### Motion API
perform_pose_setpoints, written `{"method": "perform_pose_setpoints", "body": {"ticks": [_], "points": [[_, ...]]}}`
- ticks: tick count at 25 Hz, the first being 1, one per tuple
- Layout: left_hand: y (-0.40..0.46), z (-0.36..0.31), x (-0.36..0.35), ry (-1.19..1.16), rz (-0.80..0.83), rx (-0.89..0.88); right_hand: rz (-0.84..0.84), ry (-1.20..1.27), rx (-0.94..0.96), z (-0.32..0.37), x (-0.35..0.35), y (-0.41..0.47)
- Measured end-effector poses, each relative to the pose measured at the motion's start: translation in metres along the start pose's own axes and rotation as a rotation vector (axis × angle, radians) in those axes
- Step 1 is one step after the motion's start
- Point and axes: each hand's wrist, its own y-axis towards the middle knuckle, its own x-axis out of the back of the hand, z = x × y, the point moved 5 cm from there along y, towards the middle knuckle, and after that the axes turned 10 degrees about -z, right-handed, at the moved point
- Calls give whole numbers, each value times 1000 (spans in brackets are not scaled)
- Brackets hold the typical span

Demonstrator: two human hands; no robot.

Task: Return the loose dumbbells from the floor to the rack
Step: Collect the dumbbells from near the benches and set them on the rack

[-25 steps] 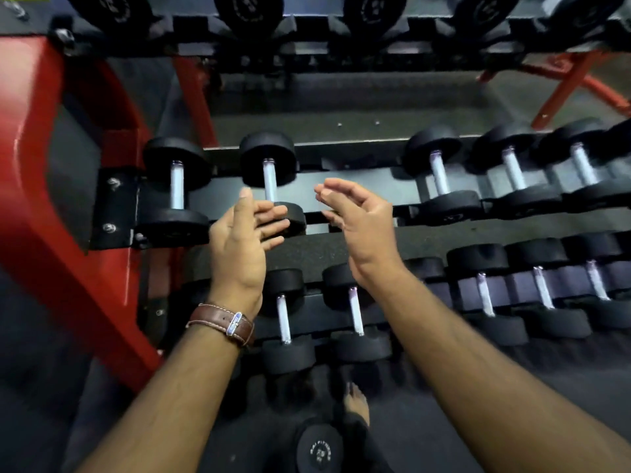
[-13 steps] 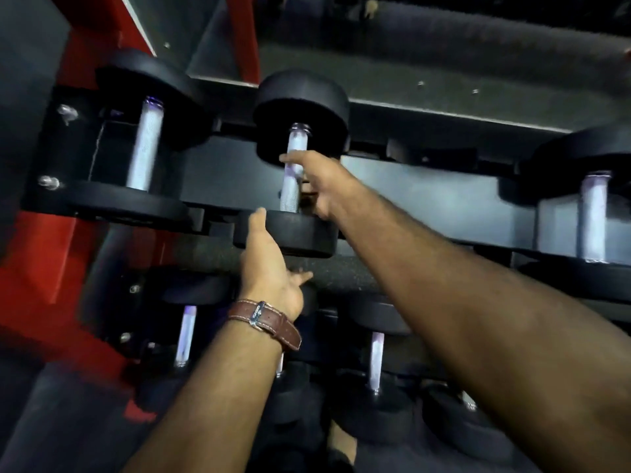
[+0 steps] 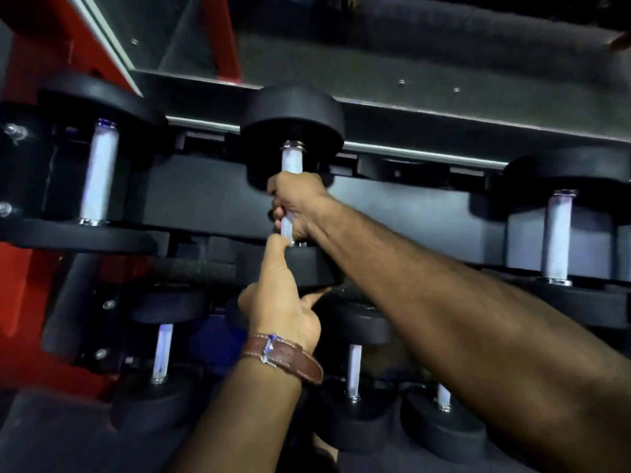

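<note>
My right hand (image 3: 300, 206) wrapped round knurled handle of dumbbell (image 3: 293, 131) on rack (image 3: 205, 199) upper tier. My left hand (image 3: 283, 302) cups its near head, fingers hidden. Heavy, rigid; knurling grips well, rubber heads slicker. Hold mid-handle, support underneath.

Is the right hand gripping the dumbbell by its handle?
Yes, the right hand is curled round the dumbbell handle.

A black dumbbell (image 3: 293, 131) with round heads and a knurled silver handle lies across the middle tier of the rack (image 3: 426, 213), toward its left end.
</note>
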Motion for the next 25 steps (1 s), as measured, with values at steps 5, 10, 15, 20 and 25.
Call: {"method": "perform_pose_setpoints", "body": {"ticks": [5,10,15,20,25], "points": [[-39,60,-23,37,52,134,-141,24,6,0,90,5],[-63,115,-58,71,38,203,-233,-1,-11,6,170,22],[-57,141,-68,105,13,218,-240,-58,-34,-9,190,43],[-35,132,-59,166,43,193,-305,-83,36,-14,177,57],[-39,124,-53,295,150,167,-240,-156,35,-11,181,48]]}}
